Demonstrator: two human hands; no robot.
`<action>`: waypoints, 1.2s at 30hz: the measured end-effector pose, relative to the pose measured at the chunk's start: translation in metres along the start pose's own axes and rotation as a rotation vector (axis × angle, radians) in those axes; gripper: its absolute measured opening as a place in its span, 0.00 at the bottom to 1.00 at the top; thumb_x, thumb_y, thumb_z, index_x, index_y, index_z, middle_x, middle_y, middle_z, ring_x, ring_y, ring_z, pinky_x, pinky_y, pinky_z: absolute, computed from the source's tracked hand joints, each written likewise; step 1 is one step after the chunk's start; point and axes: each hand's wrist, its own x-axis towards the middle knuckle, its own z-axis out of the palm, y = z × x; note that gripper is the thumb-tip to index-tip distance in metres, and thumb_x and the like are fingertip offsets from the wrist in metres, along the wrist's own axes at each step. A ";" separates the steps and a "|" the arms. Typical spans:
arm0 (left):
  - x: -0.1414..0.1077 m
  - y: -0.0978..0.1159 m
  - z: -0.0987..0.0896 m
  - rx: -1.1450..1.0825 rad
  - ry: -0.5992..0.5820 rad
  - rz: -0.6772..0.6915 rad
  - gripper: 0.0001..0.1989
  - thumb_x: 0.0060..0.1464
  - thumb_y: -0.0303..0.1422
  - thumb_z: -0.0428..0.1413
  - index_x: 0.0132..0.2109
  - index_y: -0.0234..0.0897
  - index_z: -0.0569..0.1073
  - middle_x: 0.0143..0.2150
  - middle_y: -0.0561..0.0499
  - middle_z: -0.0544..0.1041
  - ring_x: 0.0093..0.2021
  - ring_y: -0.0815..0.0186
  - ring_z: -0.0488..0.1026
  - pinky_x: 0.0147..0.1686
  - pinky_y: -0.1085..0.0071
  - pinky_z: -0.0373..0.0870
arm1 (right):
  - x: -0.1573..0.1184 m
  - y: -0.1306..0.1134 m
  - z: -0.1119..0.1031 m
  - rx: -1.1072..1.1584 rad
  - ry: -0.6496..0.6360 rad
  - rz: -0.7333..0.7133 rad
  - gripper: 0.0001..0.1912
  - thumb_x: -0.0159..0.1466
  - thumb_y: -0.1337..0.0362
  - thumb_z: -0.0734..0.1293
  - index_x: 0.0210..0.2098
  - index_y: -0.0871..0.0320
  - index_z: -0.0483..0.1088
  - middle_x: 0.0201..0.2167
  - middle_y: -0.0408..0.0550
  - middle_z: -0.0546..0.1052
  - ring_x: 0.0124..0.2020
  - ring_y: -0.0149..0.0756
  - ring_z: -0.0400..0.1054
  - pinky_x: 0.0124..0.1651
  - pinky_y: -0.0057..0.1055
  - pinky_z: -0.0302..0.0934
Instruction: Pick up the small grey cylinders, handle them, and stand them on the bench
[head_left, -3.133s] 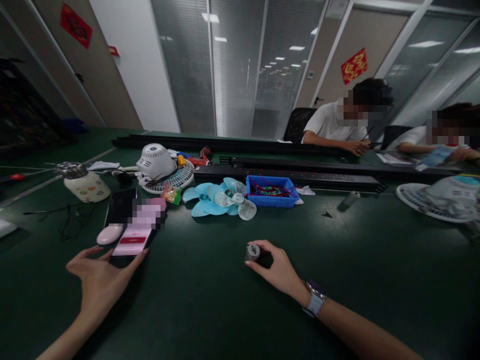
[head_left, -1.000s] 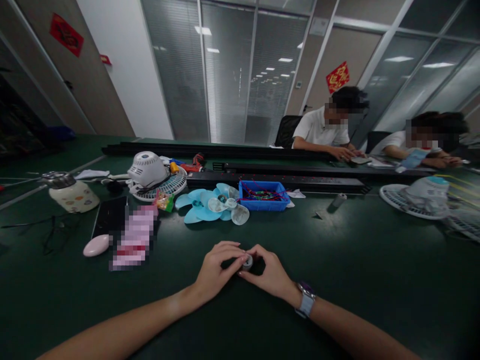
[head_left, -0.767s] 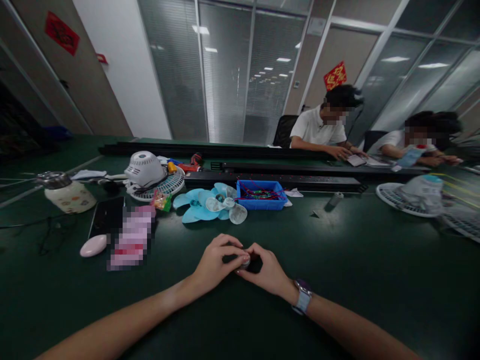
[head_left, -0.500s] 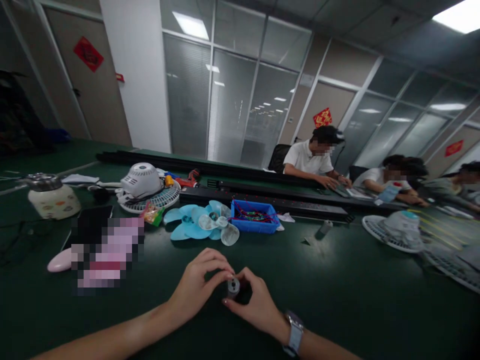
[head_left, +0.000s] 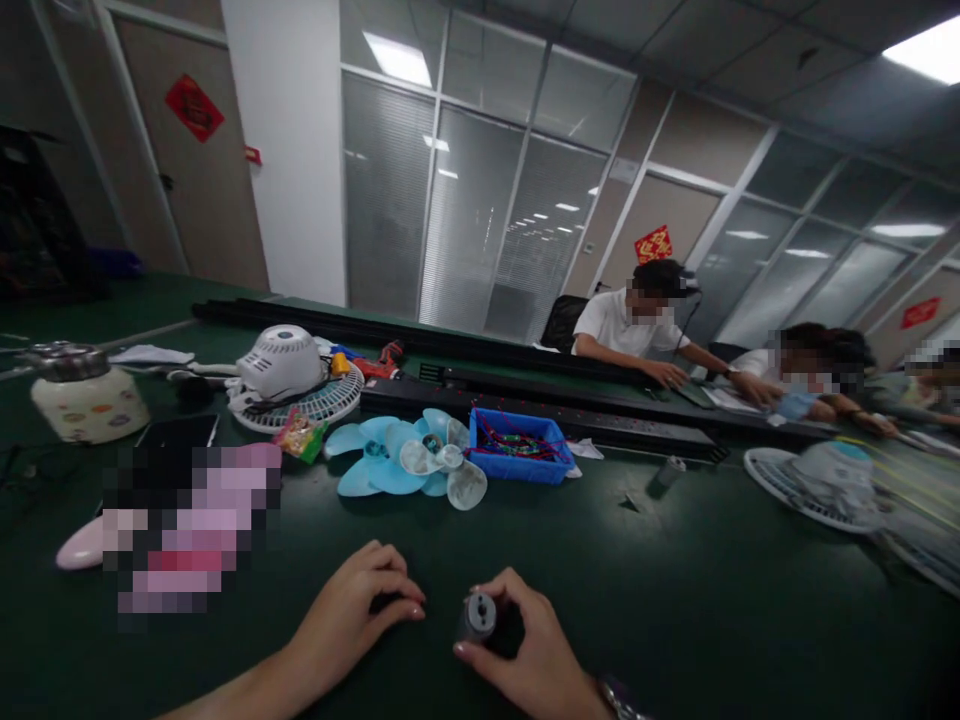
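A small grey metal cylinder (head_left: 478, 617) with dark holes in its top stands upright at the lower middle of the green table. My right hand (head_left: 529, 640) holds it between thumb and fingers from the right side. To its left, my left hand (head_left: 364, 605) is apart from the cylinder, fingers loosely curved with a gap between thumb and fingertips and nothing in them. Beyond the hands lie light blue fan blades (head_left: 390, 455) and a blue tray (head_left: 519, 468) with red and green wired parts.
Another grey cylinder (head_left: 667, 476) stands at the right. White fan bodies (head_left: 279, 365) rest left and right. A cream pot (head_left: 90, 405), a snack packet (head_left: 300, 437) and long black rails (head_left: 585, 412) are around. A person (head_left: 630, 325) works across the table.
My left hand has let go of the cylinder and moved left, away from it. My right hand still holds the cylinder. The view has shifted slightly, and the person across has stretched an arm rightward.
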 end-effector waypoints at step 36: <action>-0.010 0.018 -0.018 -0.183 0.160 -0.224 0.16 0.64 0.44 0.46 0.44 0.38 0.73 0.35 0.51 0.76 0.32 0.65 0.72 0.33 0.71 0.67 | 0.033 -0.017 0.013 -0.261 -0.264 -0.240 0.24 0.61 0.48 0.70 0.55 0.43 0.72 0.32 0.41 0.74 0.32 0.32 0.67 0.36 0.30 0.58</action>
